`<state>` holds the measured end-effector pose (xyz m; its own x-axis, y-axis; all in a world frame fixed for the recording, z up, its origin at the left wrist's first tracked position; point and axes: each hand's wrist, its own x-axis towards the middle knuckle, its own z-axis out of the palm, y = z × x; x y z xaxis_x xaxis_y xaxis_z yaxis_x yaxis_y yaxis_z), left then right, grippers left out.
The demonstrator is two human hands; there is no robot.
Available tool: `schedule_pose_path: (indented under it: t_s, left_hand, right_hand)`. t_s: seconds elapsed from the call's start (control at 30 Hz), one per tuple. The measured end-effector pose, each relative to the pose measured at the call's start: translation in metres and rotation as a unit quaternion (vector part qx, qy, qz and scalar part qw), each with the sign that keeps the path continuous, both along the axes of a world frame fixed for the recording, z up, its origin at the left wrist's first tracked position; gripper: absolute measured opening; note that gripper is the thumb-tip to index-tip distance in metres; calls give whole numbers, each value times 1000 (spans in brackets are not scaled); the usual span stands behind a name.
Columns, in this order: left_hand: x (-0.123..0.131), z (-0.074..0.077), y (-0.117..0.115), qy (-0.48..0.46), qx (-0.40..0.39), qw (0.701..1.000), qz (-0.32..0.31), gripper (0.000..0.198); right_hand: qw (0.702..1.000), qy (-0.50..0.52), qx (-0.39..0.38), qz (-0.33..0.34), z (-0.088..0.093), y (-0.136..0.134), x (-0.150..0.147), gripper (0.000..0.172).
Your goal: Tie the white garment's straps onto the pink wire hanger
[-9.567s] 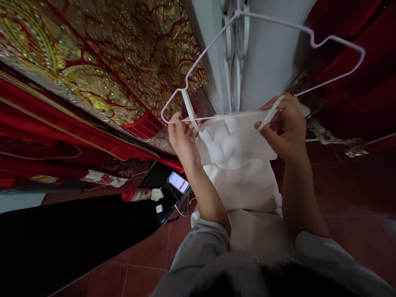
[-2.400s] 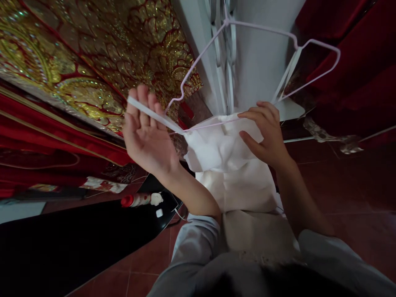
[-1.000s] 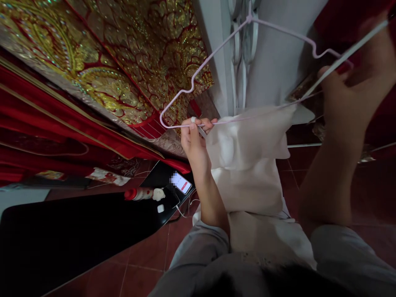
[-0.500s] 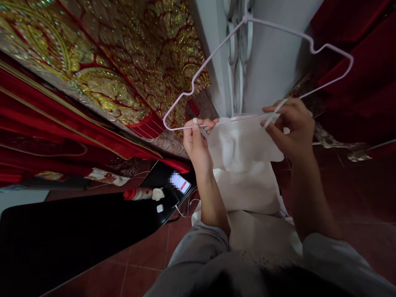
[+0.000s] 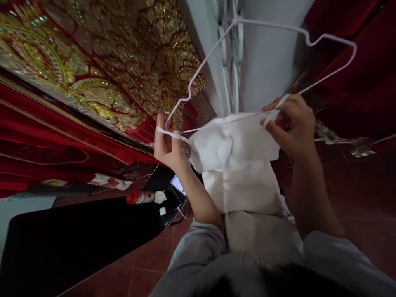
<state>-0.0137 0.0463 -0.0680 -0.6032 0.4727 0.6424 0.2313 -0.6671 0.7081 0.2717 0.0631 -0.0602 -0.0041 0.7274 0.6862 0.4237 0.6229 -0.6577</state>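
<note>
A white garment (image 5: 238, 165) hangs folded over the bottom bar of a pale pink wire hanger (image 5: 266, 29). The hanger hooks onto a white frame at the top of the view. My left hand (image 5: 168, 144) is closed on the garment's left white strap (image 5: 168, 134), pulled out sideways below the hanger's left corner. My right hand (image 5: 291, 123) pinches the right white strap (image 5: 276, 109) against the hanger's bottom bar. Grey sleeves cover both forearms near the lower edge.
Red and gold embroidered cloth (image 5: 93, 70) hangs at the left. Dark red fabric (image 5: 355, 82) hangs at the right. A black table (image 5: 77, 239) below carries a red-capped bottle (image 5: 139, 198) and a lit phone (image 5: 177, 183). The floor is red tile (image 5: 355, 185).
My left hand has moved left, drawing the left strap out from the hanger's bottom bar. My right hand, raised high a second ago, has come back down to the bar with its strap.
</note>
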Motion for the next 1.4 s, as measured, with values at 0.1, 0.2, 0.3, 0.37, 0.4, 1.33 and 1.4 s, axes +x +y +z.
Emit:
schedule_pose_path:
  t_s: [0.1, 0.2, 0.3, 0.37, 0.4, 1.33, 1.4]
  left_hand:
    - [-4, 20, 1, 101, -62, 989, -83, 54]
    - [-6, 43, 2, 168, -110, 972, -120, 45]
    - [-2, 66, 3, 242, -124, 953, -130, 28]
    - [2, 76, 5, 286, -141, 938, -137, 22]
    - [4, 78, 6, 295, -152, 933, -142, 23]
    - [64, 9, -10, -127, -101, 958, -238, 23]
    - [64, 9, -10, -129, -96, 955, -250, 24]
  right_hand:
    - [1000, 5, 3, -1, -3, -1, -1, 32]
    - [1000, -12, -2, -3, -8, 1, 2, 34]
    - [1000, -25, 3, -11, -11, 3, 8, 34]
    - [999, -29, 3, -18, -13, 4, 10, 35]
    - [999, -31, 2, -21, -13, 4, 11, 36]
    - [935, 244, 215, -140, -18, 69, 61, 35]
    - [949, 235, 185, -101, -6, 74, 58, 39]
